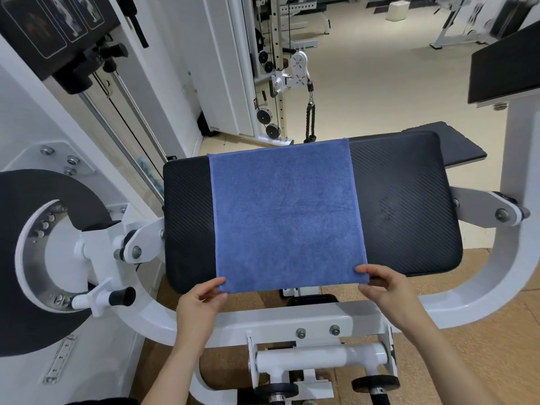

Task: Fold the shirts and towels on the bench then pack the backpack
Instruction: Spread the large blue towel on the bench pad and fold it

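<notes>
Currently, in the head view, the towel (287,214), blue and roughly square, lies flat and smooth across the middle of the bench (409,206), a black ribbed pad. Its far edge reaches the pad's far edge. Its near edge projects just past the pad's near edge. Bare pad shows on both sides of the towel, with the wider strip on the right.

The left hand (201,302) pinches the near left corner of the towel, with the thumb on top and the curled fingers beneath. The right hand (385,290) pinches the near right corner in the same manner, thumb on the top face and fingers curled under the edge. Both forearms enter from the bottom of the view, one on each side of the towel.

The bench is carried on a white frame (292,320), whose curved tube runs below the hands and rises at the right. A black-tipped knob (122,296) projects from the frame at the left, beside a large black disc (17,258). Beyond the bench, a rope handle (310,118) hangs above a beige floor (380,68). A second black pad (505,71) sits at the upper right, well apart from the towel.
</notes>
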Demonstrator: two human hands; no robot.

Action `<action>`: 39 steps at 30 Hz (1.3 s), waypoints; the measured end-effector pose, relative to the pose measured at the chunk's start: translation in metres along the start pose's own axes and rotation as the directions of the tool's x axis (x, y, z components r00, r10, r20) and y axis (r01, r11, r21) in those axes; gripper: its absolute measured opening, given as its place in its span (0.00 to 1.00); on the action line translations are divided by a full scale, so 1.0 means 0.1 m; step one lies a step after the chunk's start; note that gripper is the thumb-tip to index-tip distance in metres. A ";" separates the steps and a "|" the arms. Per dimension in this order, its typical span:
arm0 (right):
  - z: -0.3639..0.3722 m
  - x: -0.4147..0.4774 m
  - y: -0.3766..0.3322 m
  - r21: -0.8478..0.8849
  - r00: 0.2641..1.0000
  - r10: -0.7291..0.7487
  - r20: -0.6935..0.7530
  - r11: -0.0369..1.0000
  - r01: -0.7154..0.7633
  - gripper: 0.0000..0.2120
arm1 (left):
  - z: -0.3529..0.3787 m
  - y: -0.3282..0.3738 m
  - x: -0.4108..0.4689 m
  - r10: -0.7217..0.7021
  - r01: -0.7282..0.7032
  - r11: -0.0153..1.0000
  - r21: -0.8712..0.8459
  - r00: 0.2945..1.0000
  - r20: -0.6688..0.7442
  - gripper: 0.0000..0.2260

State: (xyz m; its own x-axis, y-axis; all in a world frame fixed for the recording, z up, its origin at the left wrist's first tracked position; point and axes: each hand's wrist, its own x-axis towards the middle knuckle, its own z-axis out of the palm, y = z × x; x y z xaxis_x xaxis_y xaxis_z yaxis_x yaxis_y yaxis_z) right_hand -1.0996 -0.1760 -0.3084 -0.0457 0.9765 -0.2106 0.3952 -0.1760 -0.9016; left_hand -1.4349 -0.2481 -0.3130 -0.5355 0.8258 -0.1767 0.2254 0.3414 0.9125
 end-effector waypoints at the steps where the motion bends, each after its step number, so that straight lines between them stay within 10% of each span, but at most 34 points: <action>1: -0.01 -0.01 0.00 -0.107 1.000 -0.025 0.015 0.994 0.026 0.15 | 0.00 0.00 0.01 0.017 -0.017 1.000 0.018 1.000 -0.016 0.15; 6: -0.03 -0.01 -0.07 -0.472 0.955 -0.293 -0.052 0.850 0.235 0.09 | -0.05 0.03 0.01 0.000 0.000 1.000 -0.004 1.000 -0.014 0.10; 11: -0.31 -0.07 -0.08 -0.597 0.979 -0.108 0.173 0.779 0.192 0.07 | -0.19 -0.03 -0.11 -0.025 0.009 0.990 0.141 0.994 0.108 0.08; 17: -0.47 -0.14 -0.21 -0.120 0.986 -0.012 0.164 0.992 0.032 0.06 | -0.33 0.07 -0.16 -0.011 0.006 0.999 0.040 0.992 0.122 0.09; 22: -0.49 0.12 -0.58 0.238 0.994 -0.099 0.041 0.967 0.086 0.10 | -0.40 0.56 0.15 0.108 -0.089 0.978 -0.187 0.990 0.092 0.07; 30: -0.28 0.97 -1.14 0.104 0.945 -0.197 -0.260 0.968 0.230 0.08 | -0.11 1.14 1.01 0.108 -0.114 0.951 -0.289 0.993 -0.038 0.04; 39: -0.10 1.60 -1.21 -0.166 0.925 -0.263 -0.276 0.960 0.224 0.06 | 0.18 1.23 1.52 0.117 -0.139 0.983 -0.124 0.979 -0.165 0.02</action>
State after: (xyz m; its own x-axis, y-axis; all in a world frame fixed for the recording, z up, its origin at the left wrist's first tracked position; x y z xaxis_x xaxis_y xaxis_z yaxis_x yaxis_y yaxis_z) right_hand -1.1457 0.0028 -0.2290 0.1066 0.9834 0.1465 0.5219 0.0701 -0.8501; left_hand -1.4742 -0.0723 -0.2342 -0.6321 0.7749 -0.0050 0.1952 0.1655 0.9667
